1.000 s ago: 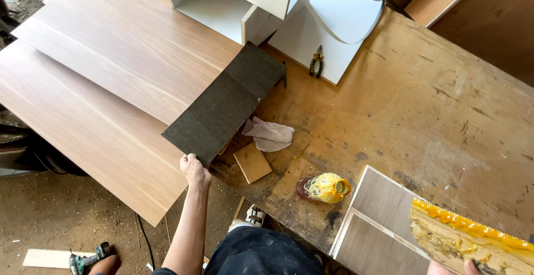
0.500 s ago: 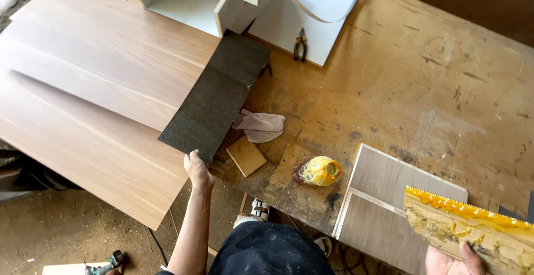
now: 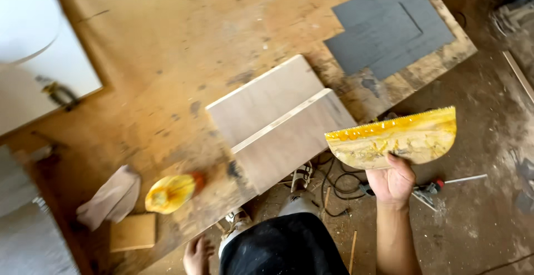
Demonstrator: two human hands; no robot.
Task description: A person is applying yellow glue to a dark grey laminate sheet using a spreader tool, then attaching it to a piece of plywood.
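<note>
Blur smears the left side of the view, so the dark tool (image 3: 57,94) on the white panel (image 3: 39,63) is hard to make out, and the left hand (image 3: 198,254) sits low at the worktable (image 3: 183,47) edge, fingers loosely curled on nothing, partly cut off. Right hand (image 3: 392,181) pinches the bottom edge of a flat notched spreader (image 3: 396,137), yellow with glue, held off the table just right of two stacked wood boards (image 3: 278,119). Yellow glue-smeared lump (image 3: 169,192), crumpled rag (image 3: 111,198) and small wood block (image 3: 132,231) lie near the left hand.
</note>
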